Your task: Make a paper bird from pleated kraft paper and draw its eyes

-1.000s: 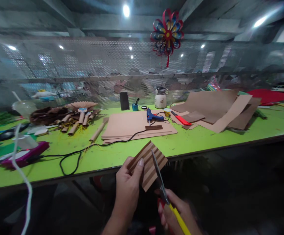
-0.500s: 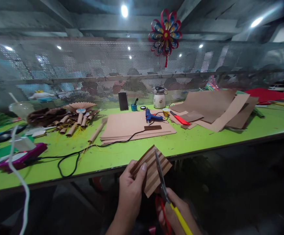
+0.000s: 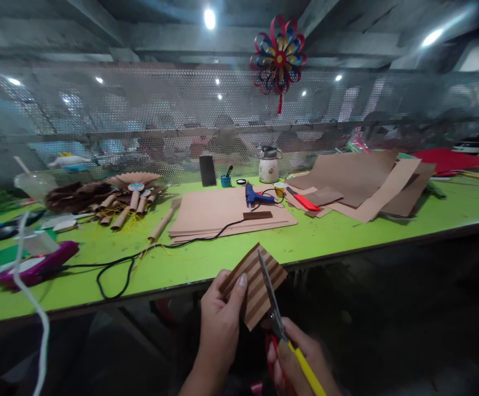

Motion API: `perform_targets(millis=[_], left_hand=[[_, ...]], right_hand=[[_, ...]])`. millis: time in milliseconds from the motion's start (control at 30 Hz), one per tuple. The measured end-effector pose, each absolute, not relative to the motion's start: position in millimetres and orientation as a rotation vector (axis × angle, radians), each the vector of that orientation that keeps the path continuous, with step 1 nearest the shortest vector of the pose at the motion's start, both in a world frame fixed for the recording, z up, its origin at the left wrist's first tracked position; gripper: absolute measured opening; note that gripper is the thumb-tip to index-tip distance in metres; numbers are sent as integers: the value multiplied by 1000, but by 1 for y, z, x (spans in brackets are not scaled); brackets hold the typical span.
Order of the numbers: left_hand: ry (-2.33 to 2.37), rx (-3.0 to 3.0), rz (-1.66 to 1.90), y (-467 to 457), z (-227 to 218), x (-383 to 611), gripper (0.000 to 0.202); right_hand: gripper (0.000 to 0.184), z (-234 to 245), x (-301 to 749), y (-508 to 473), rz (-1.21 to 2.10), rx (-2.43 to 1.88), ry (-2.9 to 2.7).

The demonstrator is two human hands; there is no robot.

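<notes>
A piece of brown striped paper (image 3: 251,289), seemingly folded or pleated, is pinched between the thumb and fingers of my left hand (image 3: 223,313), in front of the table edge. My right hand (image 3: 301,352) grips scissors (image 3: 275,322) with one yellow and one red handle. One blade lies across the face of the striped paper, its tip close to the upper corner; the other blade is hidden behind the paper. On the table beyond, a blue glue gun (image 3: 258,195) and a small dark brown pleated strip (image 3: 258,215) rest on a stack of brown paper sheets (image 3: 206,212).
A red-handled cutter (image 3: 304,199) lies beside large brown sheets (image 3: 350,176) on the right. Paper rolls (image 3: 121,217) and a folded fan (image 3: 134,180) are at left. The glue gun's black cord (image 3: 160,245) runs to a purple power strip (image 3: 45,264). A thermos (image 3: 268,168) stands behind.
The scissors have shifted slightly left and up along the striped paper, and the handles look closer together. The paper's right part has tilted a little. My left hand stays in place.
</notes>
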State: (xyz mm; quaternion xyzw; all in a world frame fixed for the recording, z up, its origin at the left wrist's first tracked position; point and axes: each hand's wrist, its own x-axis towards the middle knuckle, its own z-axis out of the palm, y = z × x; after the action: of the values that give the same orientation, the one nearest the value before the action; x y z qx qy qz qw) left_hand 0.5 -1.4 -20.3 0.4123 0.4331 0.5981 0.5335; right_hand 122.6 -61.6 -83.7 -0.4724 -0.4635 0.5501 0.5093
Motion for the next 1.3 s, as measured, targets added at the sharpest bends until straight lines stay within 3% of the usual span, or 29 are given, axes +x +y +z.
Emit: perform_targets(millis=[700,1300], left_hand=[[968,868,1386,-17,-11,15,27],[944,805,1362,-19,-18,20,23]], right_hand=[[70,-64,125,-64,1275,-1247,-1164],[59,-75,121,-65,1258,-1147,-1056]])
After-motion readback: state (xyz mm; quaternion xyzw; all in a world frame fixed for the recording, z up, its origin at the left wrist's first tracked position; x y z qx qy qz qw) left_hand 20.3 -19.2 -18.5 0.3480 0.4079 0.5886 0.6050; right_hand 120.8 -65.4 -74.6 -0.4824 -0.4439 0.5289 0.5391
